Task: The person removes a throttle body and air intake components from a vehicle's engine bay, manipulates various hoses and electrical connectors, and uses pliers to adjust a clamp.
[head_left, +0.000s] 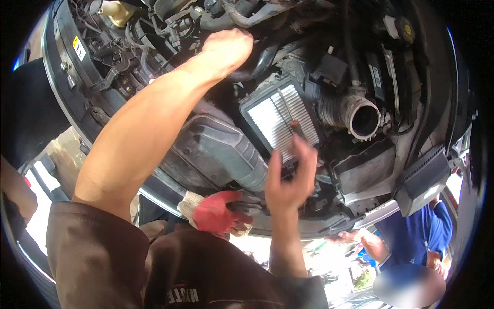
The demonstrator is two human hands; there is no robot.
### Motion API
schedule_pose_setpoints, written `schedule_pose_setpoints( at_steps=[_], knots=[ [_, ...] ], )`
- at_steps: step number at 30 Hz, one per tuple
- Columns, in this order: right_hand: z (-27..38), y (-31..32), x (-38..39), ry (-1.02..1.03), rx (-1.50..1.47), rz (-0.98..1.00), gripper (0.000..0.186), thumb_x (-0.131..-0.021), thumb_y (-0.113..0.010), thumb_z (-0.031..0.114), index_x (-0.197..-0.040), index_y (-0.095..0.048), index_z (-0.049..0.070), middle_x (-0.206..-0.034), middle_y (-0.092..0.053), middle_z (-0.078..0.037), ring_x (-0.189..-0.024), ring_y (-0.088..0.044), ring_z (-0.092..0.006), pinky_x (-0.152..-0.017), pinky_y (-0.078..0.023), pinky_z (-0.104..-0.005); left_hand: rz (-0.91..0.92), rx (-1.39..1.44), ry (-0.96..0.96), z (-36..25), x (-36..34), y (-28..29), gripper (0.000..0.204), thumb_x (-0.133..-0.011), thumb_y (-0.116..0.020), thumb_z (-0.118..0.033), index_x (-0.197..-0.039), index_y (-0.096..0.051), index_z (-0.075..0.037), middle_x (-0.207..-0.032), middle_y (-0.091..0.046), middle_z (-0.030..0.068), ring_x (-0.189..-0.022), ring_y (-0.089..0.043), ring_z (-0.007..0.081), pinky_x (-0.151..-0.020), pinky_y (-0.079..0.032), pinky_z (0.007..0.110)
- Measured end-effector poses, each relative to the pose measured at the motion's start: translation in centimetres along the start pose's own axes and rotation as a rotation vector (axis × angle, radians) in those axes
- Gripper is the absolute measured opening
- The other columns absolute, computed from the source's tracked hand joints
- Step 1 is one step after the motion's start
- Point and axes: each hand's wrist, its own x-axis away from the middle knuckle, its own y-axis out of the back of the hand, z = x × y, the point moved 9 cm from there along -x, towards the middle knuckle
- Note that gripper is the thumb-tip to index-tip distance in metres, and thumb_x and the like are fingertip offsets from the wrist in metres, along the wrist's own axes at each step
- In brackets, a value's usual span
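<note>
My left hand (226, 49) is closed among the dark hoses at the top of the engine bay, its fingertips and whatever they hold hidden. Lower right, my right hand (290, 175), blurred, has its fingers on the handle end of a screwdriver-like tool (295, 125) with a thin shaft and orange band. That shaft lies across a white pleated air filter (262, 118) in a dark frame. Beside the filter is an open-mouthed ribbed intake duct (337, 113).
A red-and-cream glove (216, 213) is on the front edge; whether worn, I cannot tell. A person in blue (417, 232) has a hand (352, 237) near that edge. Another person's arm (15, 190) is at left. A black plastic housing (422, 180) sits right.
</note>
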Motion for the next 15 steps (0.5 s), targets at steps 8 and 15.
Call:
schedule_pose_setpoints(
  at_steps=[8, 15],
  knots=[
    [-3.6, 10.9, 14.8, -0.171, 0.226, -0.019, 0.034, -0.088, -0.066, -0.009, -0.121, -0.064, -0.006, -0.102, -0.066, -0.017, -0.089, -0.065, -0.0306, -0.083, -0.052, -0.0399, -0.067, -0.202, -0.131, -0.6, 0.7, 0.9, 0.018, -0.091, -0.056, -0.007, -0.091, -0.069, 0.004, -0.087, -0.074, 0.0249, -0.082, -0.076, 0.0401, -0.069, -0.062, 0.049],
    [-7.1, 11.3, 20.2, -0.336, 0.233, -0.087, 0.033, -0.089, -0.066, -0.005, -0.122, -0.064, -0.004, -0.105, -0.065, -0.02, -0.097, -0.065, -0.036, -0.088, -0.053, -0.0443, -0.085, -0.342, -0.082, -0.7, 0.2, -0.6, 0.016, -0.094, -0.054, -0.008, -0.096, -0.066, 0.002, -0.088, -0.075, 0.0221, -0.081, -0.077, 0.0357, -0.068, -0.063, 0.045]
  ],
)
